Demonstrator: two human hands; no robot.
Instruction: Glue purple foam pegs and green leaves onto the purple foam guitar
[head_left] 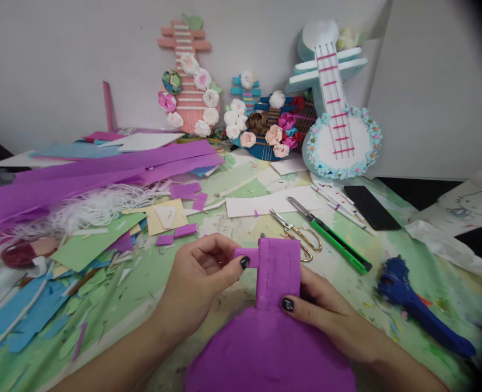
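At six o'clock I see the purple, seemingly paper-covered lute-shaped body (271,348), its neck (282,267) clasped by the right hand (326,307). The left hand (200,277) pinches a small purple rectangular tab (253,258) at the neck's nine o'clock; crooked pushing could bend it.

green-stained table (343,283): scissors (291,228), cutter (331,236), black phone (371,208), blue glue gun (422,314), paper scraps (186,231).

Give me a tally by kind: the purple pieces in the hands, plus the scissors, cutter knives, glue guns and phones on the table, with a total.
Purple long-necked piece in the right hand: 1
Purple tab in the left hand: 1
Scissors: 1
Cutter knife: 1
Glue gun: 1
Phone: 1
Total: 6
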